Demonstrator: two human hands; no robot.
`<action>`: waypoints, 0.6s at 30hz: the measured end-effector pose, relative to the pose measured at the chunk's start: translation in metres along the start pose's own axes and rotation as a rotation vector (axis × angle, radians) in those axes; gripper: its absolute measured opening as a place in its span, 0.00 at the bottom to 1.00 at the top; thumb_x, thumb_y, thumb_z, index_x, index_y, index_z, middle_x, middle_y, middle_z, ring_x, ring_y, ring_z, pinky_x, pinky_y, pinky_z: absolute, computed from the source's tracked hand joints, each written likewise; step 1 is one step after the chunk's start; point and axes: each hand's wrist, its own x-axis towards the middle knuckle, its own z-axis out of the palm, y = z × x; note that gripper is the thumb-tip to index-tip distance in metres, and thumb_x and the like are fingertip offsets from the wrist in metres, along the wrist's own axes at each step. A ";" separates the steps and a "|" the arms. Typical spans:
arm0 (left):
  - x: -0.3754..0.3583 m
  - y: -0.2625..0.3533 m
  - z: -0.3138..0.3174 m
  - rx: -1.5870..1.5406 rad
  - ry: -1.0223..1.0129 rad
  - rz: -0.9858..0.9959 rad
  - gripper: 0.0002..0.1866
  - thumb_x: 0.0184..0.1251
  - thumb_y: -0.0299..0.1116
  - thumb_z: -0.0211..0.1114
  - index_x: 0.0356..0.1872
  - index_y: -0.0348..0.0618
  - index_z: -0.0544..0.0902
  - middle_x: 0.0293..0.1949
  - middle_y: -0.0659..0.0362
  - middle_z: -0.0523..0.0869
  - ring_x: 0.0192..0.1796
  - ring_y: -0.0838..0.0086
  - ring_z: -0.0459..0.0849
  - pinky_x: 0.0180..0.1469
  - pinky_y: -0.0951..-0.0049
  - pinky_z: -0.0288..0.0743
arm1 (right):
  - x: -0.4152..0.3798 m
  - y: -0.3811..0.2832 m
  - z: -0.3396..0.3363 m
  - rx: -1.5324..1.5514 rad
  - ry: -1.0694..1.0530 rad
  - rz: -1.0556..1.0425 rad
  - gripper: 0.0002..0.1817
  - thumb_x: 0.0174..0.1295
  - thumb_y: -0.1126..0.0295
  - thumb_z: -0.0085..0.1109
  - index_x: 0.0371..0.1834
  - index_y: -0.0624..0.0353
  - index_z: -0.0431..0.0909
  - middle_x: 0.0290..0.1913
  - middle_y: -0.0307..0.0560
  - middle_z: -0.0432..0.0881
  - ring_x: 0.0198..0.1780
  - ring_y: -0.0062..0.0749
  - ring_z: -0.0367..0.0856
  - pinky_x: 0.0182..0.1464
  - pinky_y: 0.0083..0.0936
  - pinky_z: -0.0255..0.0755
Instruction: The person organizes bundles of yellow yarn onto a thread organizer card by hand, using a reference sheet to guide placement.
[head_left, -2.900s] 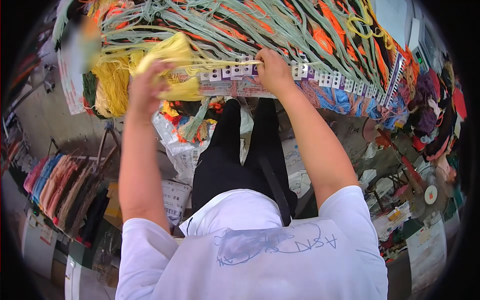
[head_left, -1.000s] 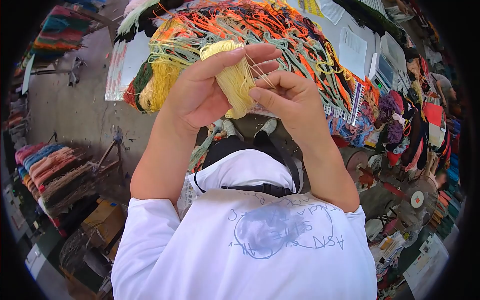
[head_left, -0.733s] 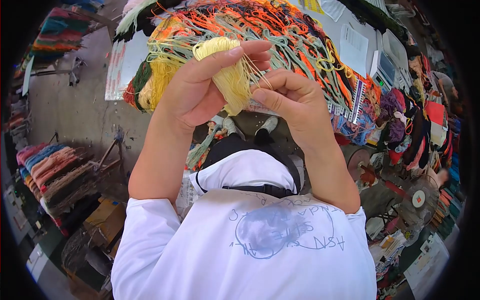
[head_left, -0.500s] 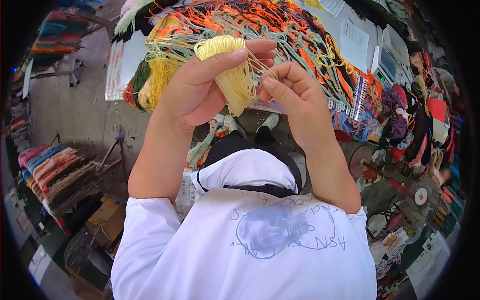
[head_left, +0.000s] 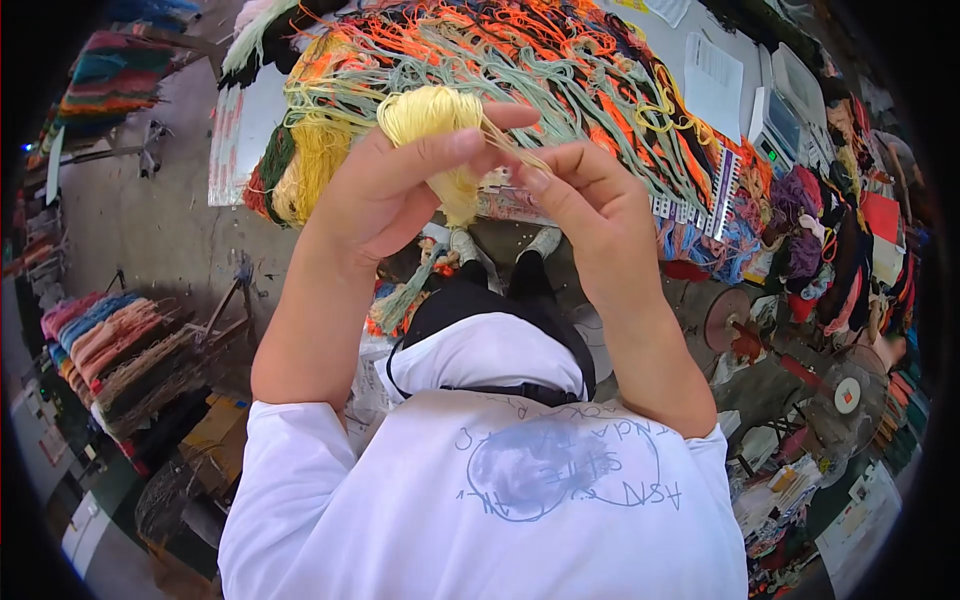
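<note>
A skein of pale yellow yarn [head_left: 428, 116] is looped over my left hand [head_left: 400, 175], whose thumb presses against its front. The skein's lower end hangs below the palm. My right hand [head_left: 590, 195] pinches a few thin yellow strands [head_left: 515, 150] between thumb and fingertips. These strands run taut from the skein across to the right fingers. Both hands are raised in front of the table, close together. Part of the skein is hidden behind the left thumb and fingers.
Piled orange and grey-green yarn [head_left: 560, 85] covers the table, with yellow skeins [head_left: 320, 170] at its left end. Paper sheets [head_left: 712, 85] and a digital scale [head_left: 775, 130] lie right. A rack of coloured skeins [head_left: 110, 345] stands at lower left, a fan [head_left: 848, 390] at lower right.
The skein has shifted slightly left and down, and my left hand has turned a little around it. My right hand still pinches the strands, now slightly lower.
</note>
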 end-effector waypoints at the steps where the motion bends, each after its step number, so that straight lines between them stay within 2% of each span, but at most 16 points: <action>1: 0.002 -0.003 -0.006 0.076 -0.052 -0.001 0.25 0.62 0.35 0.59 0.57 0.30 0.70 0.36 0.58 0.81 0.48 0.72 0.79 0.54 0.72 0.71 | 0.004 0.001 -0.006 0.004 -0.001 0.010 0.05 0.60 0.73 0.56 0.34 0.64 0.76 0.30 0.36 0.78 0.30 0.13 0.71 0.32 0.11 0.65; 2: 0.005 -0.004 -0.010 0.215 -0.001 -0.057 0.27 0.57 0.34 0.63 0.57 0.31 0.71 0.31 0.62 0.79 0.38 0.78 0.80 0.43 0.78 0.73 | 0.007 0.004 -0.016 0.162 -0.152 0.125 0.05 0.60 0.73 0.56 0.35 0.64 0.76 0.30 0.37 0.78 0.30 0.15 0.72 0.32 0.12 0.65; 3: 0.006 -0.005 -0.018 0.276 0.002 -0.124 0.25 0.56 0.32 0.65 0.55 0.34 0.73 0.31 0.62 0.80 0.35 0.81 0.78 0.37 0.80 0.71 | 0.008 0.008 -0.028 0.323 -0.302 0.236 0.06 0.60 0.73 0.56 0.35 0.64 0.76 0.30 0.38 0.78 0.30 0.16 0.72 0.32 0.13 0.66; 4: 0.005 -0.004 -0.029 0.338 0.001 -0.191 0.23 0.55 0.31 0.67 0.53 0.37 0.75 0.31 0.62 0.82 0.32 0.84 0.76 0.31 0.83 0.69 | 0.008 0.011 -0.041 0.370 -0.419 0.255 0.06 0.60 0.73 0.55 0.37 0.64 0.76 0.30 0.39 0.78 0.29 0.17 0.72 0.31 0.13 0.66; 5: 0.003 -0.004 -0.044 0.323 -0.001 -0.234 0.19 0.56 0.32 0.65 0.49 0.37 0.76 0.29 0.62 0.81 0.25 0.85 0.74 0.26 0.81 0.69 | 0.006 0.019 -0.061 0.418 -0.404 0.242 0.06 0.61 0.72 0.54 0.37 0.64 0.76 0.28 0.38 0.76 0.27 0.17 0.70 0.28 0.15 0.64; 7: -0.013 0.006 -0.094 0.268 0.196 -0.359 0.11 0.61 0.33 0.61 0.41 0.40 0.76 0.22 0.68 0.76 0.17 0.86 0.68 0.20 0.83 0.65 | 0.002 0.036 -0.126 0.560 -0.291 0.229 0.07 0.64 0.70 0.52 0.37 0.63 0.76 0.23 0.34 0.71 0.23 0.15 0.65 0.23 0.16 0.59; 8: -0.029 0.010 -0.151 0.074 0.249 -0.372 0.08 0.63 0.33 0.58 0.39 0.42 0.75 0.19 0.70 0.71 0.15 0.88 0.63 0.17 0.84 0.61 | -0.001 0.044 -0.170 0.656 -0.188 0.234 0.08 0.65 0.69 0.51 0.36 0.62 0.76 0.21 0.31 0.66 0.21 0.14 0.62 0.20 0.16 0.56; 9: -0.041 0.016 -0.201 -0.121 0.303 -0.388 0.06 0.65 0.34 0.56 0.36 0.43 0.74 0.16 0.72 0.65 0.13 0.89 0.59 0.14 0.85 0.57 | -0.009 0.054 -0.220 0.666 -0.018 0.273 0.10 0.67 0.66 0.48 0.38 0.60 0.75 0.20 0.29 0.58 0.19 0.12 0.55 0.18 0.15 0.48; 10: -0.048 0.029 -0.203 -0.086 0.504 -0.256 0.05 0.67 0.32 0.53 0.32 0.45 0.72 0.15 0.74 0.57 0.13 0.90 0.54 0.12 0.87 0.48 | -0.021 0.069 -0.271 0.751 0.152 0.225 0.09 0.68 0.67 0.46 0.42 0.59 0.73 0.21 0.29 0.56 0.18 0.11 0.53 0.18 0.13 0.47; 12: -0.073 0.063 -0.264 -0.074 0.723 -0.152 0.06 0.69 0.29 0.50 0.30 0.45 0.70 0.14 0.72 0.56 0.13 0.86 0.53 0.14 0.84 0.49 | -0.061 0.095 -0.387 0.830 0.328 0.250 0.09 0.70 0.70 0.41 0.46 0.60 0.71 0.22 0.30 0.57 0.18 0.13 0.51 0.18 0.14 0.46; 13: -0.088 0.081 -0.296 -0.165 0.766 -0.088 0.07 0.69 0.28 0.50 0.29 0.44 0.69 0.14 0.71 0.57 0.13 0.86 0.53 0.15 0.84 0.49 | -0.087 0.100 -0.440 0.682 0.675 0.338 0.11 0.70 0.70 0.41 0.48 0.62 0.71 0.20 0.30 0.56 0.18 0.13 0.51 0.17 0.14 0.44; 14: -0.101 0.097 -0.325 -0.257 0.809 -0.018 0.07 0.69 0.28 0.50 0.28 0.43 0.69 0.14 0.71 0.57 0.13 0.86 0.53 0.15 0.83 0.49 | -0.132 0.117 -0.524 0.910 0.641 0.328 0.11 0.68 0.71 0.42 0.47 0.62 0.73 0.18 0.29 0.55 0.16 0.14 0.50 0.17 0.14 0.42; 15: -0.113 0.116 -0.352 -0.299 0.867 0.069 0.08 0.69 0.28 0.50 0.27 0.42 0.68 0.14 0.70 0.58 0.14 0.86 0.53 0.15 0.83 0.49 | -0.166 0.109 -0.564 0.670 1.064 0.306 0.09 0.66 0.73 0.45 0.42 0.60 0.76 0.14 0.29 0.51 0.15 0.15 0.48 0.18 0.15 0.42; 16: -0.117 0.128 -0.365 -0.339 0.925 0.159 0.09 0.69 0.28 0.50 0.26 0.42 0.68 0.14 0.69 0.58 0.14 0.86 0.53 0.16 0.82 0.48 | -0.206 0.110 -0.620 0.727 1.287 0.199 0.08 0.64 0.72 0.46 0.39 0.58 0.77 0.12 0.28 0.47 0.14 0.16 0.47 0.18 0.16 0.42; 18: -0.095 0.127 -0.349 -0.258 0.870 0.132 0.10 0.68 0.28 0.51 0.25 0.44 0.68 0.14 0.70 0.59 0.13 0.86 0.54 0.16 0.83 0.50 | -0.192 0.074 -0.588 0.336 1.728 0.173 0.12 0.64 0.68 0.45 0.44 0.61 0.75 0.17 0.33 0.58 0.14 0.16 0.52 0.20 0.16 0.51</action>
